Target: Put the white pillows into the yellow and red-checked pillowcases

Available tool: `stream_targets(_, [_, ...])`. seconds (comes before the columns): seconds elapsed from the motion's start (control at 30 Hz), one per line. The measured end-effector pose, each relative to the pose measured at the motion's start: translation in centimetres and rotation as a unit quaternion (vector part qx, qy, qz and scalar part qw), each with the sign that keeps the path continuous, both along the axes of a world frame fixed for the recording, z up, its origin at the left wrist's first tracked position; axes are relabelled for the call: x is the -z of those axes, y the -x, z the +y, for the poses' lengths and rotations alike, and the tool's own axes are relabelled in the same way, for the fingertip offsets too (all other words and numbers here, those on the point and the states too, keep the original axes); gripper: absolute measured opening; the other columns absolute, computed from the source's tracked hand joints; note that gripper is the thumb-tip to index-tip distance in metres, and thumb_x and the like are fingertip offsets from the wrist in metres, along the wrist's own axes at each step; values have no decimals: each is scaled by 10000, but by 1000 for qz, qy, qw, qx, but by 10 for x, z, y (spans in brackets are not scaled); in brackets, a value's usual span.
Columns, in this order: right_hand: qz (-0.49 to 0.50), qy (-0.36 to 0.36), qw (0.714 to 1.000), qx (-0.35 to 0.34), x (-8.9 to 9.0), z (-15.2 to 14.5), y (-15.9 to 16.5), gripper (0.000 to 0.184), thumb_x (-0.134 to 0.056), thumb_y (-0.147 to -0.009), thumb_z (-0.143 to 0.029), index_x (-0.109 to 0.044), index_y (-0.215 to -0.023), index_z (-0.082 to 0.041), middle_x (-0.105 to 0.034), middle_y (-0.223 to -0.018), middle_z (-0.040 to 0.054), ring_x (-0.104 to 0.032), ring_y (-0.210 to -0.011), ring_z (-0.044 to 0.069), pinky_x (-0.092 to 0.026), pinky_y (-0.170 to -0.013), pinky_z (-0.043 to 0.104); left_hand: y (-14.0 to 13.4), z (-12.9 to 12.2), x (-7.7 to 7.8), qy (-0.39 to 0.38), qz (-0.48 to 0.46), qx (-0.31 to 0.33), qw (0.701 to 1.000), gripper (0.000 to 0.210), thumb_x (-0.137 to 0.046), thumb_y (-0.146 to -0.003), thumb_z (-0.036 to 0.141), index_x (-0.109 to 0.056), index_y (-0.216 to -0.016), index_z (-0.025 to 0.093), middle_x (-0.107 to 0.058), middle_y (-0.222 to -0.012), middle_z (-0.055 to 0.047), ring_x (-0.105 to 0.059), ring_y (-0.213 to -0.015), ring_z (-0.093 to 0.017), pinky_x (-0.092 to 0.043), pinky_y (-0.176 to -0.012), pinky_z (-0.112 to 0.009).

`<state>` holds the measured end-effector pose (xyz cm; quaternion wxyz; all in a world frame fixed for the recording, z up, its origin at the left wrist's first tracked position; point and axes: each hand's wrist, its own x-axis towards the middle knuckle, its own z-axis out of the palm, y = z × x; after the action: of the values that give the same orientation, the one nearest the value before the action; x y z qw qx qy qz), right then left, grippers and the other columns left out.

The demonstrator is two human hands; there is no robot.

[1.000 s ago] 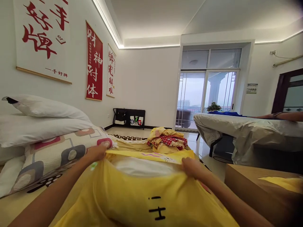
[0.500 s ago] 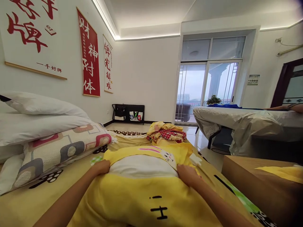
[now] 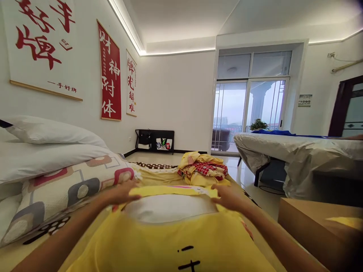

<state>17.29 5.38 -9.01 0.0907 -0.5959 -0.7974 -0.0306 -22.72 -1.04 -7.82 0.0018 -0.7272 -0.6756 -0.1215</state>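
A yellow pillowcase (image 3: 170,240) with black lettering lies in front of me. Through its wide opening shows a white pillow (image 3: 170,207). At the far side of the opening is the pillowcase's yellow flap, with part of a printed rabbit on it. My left hand (image 3: 124,192), a little blurred, has its fingers closed on the left end of this flap. On the right end, my right hand (image 3: 228,197) pinches the yellow cloth between thumb and fingers. Both hands hold the flap up, so it hides part of the bed behind.
White pillows (image 3: 53,160) and a patterned pillow (image 3: 85,181) are stacked at the left. Crumpled yellow and red-checked cloth (image 3: 202,168) lies beyond the pillowcase. A wooden box-like surface (image 3: 306,215) stands at right, near a plastic-covered table (image 3: 309,147). A person's arm (image 3: 353,137) rests there.
Both hands have lifted the far flap and tipped it, so less of the rabbit print shows. The pillowcase's near part has bulged up. The view has tilted slightly upward.
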Motion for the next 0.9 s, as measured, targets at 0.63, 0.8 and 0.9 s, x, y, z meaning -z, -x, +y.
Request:
stream_targets(0.63, [-2, -10, 998, -58, 103, 26, 24, 541, -352, -919, -502, -461, -1380, -239, -535, -1348, 133, -502, -1216, 313, -404, -966, 500, -21, 44, 107, -25, -64, 75, 995, 601, -455, -852, 603, -493, -1346, 263, -495, -1420, -82, -418, -1317, -278, -290, -1089, -469])
stream_targets(0.8, [-83, -21, 996, -12, 75, 11, -23, 424, -330, -937, -443, -698, -900, -236, -658, -947, 112, -629, -877, 302, -456, -800, 495, 50, 9, 103, -59, -31, -110, 992, 514, -534, -795, 482, -586, -1241, 230, -569, -1332, -97, -486, -1238, -325, -370, -1014, -496])
stream_targets(0.9, [-49, -75, 992, -88, 57, 7, -28, 455, -379, -913, -526, -703, -725, -268, -635, -979, 98, -613, -866, 268, -447, -816, 472, 59, -7, 98, -128, -52, -25, 990, 443, -429, -867, 470, -617, -1192, 236, -566, -1335, -79, -455, -1270, -284, -336, -1076, -416])
